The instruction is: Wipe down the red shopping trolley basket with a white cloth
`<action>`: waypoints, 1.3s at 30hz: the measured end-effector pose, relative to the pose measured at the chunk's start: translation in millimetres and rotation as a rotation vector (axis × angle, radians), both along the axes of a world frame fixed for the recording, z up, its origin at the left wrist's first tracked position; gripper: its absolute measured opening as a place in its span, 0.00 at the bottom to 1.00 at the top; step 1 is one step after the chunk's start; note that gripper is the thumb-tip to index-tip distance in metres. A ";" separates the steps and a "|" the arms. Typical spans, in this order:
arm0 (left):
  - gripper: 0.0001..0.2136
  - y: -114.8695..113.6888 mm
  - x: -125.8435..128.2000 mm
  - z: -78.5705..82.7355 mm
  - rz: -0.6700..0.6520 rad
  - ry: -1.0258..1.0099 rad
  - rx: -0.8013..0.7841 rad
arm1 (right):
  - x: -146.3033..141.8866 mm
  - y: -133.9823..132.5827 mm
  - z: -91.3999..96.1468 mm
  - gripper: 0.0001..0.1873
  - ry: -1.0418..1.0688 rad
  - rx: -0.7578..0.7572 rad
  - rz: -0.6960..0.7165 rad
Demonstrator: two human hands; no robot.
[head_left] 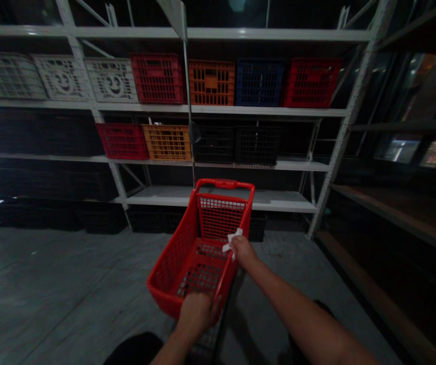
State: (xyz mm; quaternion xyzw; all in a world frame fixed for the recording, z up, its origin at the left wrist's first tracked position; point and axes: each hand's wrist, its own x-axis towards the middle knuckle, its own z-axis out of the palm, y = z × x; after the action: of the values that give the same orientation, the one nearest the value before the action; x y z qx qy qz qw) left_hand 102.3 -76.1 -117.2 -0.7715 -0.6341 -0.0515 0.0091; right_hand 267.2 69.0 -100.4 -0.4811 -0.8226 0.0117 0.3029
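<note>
The left hand (197, 315) is closed on the near rim of a red plastic shopping basket (182, 253); the right hand (243, 252) curls over its side rim, pinching a white tissue (233, 241).

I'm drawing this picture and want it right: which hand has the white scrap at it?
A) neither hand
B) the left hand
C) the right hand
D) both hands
C. The right hand grips the rim of the red shopping basket with the white scrap sticking out of it, while the left hand on the near rim has none.
</note>
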 end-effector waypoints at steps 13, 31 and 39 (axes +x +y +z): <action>0.26 -15.4 -44.1 -4.5 -0.064 0.052 0.022 | -50.0 -93.4 -32.0 0.09 0.142 0.056 0.194; 0.25 -8.2 -63.5 -15.7 -0.168 0.037 0.051 | 30.4 -10.9 0.7 0.16 -0.061 0.157 -0.185; 0.26 -6.3 -63.0 -8.4 -0.185 0.114 0.029 | -3.5 -61.3 -28.7 0.19 -0.085 0.184 0.110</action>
State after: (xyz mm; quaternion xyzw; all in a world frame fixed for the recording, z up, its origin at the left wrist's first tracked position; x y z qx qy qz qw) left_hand 39.3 -82.5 -125.6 -0.8282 -0.5578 -0.0172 0.0518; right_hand 263.7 7.7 -129.1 -0.4056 -0.8574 -0.0675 0.3095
